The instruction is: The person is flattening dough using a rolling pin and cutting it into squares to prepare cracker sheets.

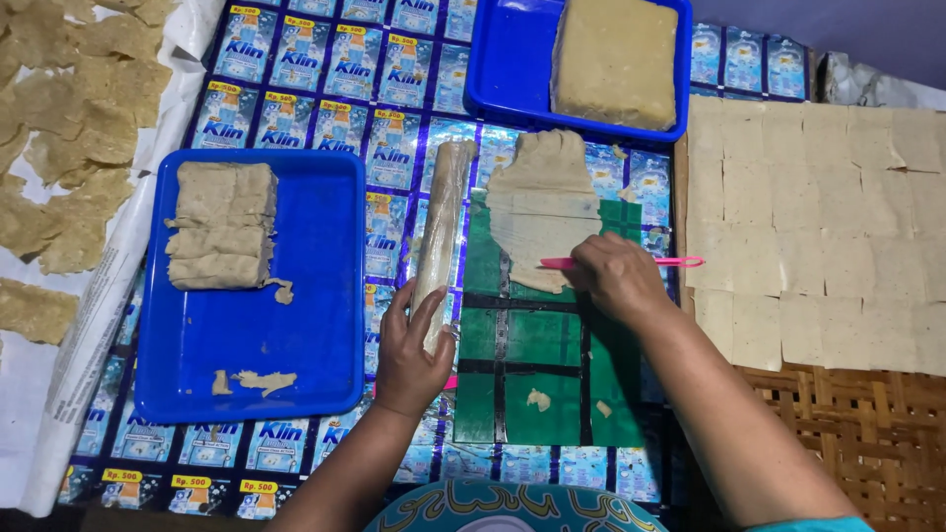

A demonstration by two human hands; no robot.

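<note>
We find the right hand [613, 276] closed in a grip on a pink knife-like tool [680, 262], its blade laid across the lower edge of a thin rolled dough sheet [540, 202]. This sheet lies on a green cutting mat [532, 355] on the bench [394, 118]. The left hand [412, 357] rests curled around the near end of a wrapped rolling pin [441, 232], just beside the mat. We note a blue tray [325, 325] of dough slabs [222, 227] at left, and cut squares [818, 197] on a woven mat at right
</note>
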